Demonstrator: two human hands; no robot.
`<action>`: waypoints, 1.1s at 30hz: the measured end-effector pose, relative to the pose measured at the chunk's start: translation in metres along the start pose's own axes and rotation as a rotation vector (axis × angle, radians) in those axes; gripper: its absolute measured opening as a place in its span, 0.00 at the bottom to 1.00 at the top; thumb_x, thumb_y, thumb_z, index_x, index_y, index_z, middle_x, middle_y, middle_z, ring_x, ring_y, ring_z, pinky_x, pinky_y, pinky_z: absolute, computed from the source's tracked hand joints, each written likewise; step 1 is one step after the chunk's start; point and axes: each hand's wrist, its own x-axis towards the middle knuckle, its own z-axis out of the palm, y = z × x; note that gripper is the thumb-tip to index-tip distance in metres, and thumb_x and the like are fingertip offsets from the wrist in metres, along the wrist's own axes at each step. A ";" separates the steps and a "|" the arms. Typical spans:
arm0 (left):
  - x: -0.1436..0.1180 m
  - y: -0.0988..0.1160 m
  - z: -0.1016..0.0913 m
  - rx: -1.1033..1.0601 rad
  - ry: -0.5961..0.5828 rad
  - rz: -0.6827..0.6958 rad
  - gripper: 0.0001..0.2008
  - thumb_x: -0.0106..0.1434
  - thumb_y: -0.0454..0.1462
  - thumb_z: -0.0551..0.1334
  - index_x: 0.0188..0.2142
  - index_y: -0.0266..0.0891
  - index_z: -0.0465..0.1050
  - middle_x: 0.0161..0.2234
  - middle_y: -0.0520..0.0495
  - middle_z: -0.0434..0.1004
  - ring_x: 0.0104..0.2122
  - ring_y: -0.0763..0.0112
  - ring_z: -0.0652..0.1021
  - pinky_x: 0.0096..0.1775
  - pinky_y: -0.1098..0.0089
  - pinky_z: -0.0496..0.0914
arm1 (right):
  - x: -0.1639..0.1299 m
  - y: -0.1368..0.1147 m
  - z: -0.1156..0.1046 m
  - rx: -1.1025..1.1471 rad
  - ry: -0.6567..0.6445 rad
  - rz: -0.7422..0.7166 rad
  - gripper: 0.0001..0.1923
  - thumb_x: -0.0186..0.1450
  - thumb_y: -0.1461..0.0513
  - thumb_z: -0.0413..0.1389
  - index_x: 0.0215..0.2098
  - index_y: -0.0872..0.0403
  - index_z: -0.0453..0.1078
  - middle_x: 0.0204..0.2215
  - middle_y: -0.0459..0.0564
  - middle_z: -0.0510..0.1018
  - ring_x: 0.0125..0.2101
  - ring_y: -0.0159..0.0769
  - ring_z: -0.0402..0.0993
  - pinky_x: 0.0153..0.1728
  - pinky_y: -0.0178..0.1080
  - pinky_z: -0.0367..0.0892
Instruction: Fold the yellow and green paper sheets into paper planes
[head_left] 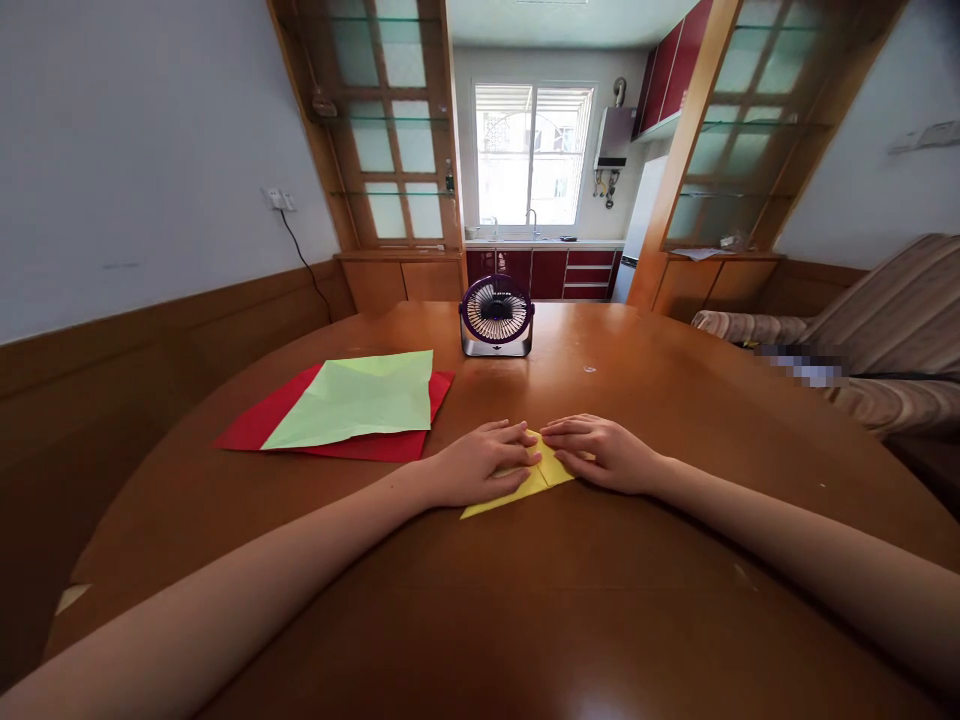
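Beneath our arms spreads the large brown table (525, 620). Beyond it, we see a left shelf unit (379, 110) and a right shelf unit (750, 110), both fitted with glass shelves; their wooden lower doors are shut, so we cannot tell what they hold. The same goes for the kitchen's red lower cupboards (547, 272). To our right stands a striped sofa (885, 330), with something blurred out on its seat.

On the table to our left lies a red sheet (266, 417), partly covered by a creased light-green sheet (367, 400). A small fan (496, 310) stands near the far edge.

Our left hand (484, 465) and right hand (600, 450) are unclenched, fingers laid on the yellow paper (552, 468), grasping nothing. That folded paper rests on the table between and under them, a crease running through it.

Smallest are the shelved things: in the left unit, a dark bottle-like item (449, 176) and a brownish object (324, 103) too small to name.
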 end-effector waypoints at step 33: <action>0.000 -0.005 -0.001 0.031 -0.054 -0.056 0.16 0.70 0.42 0.53 0.54 0.43 0.70 0.54 0.43 0.73 0.60 0.59 0.67 0.59 0.57 0.56 | -0.042 0.004 -0.045 -0.013 -0.036 -0.163 0.08 0.67 0.65 0.49 0.36 0.53 0.70 0.26 0.49 0.77 0.31 0.36 0.70 0.43 0.44 0.65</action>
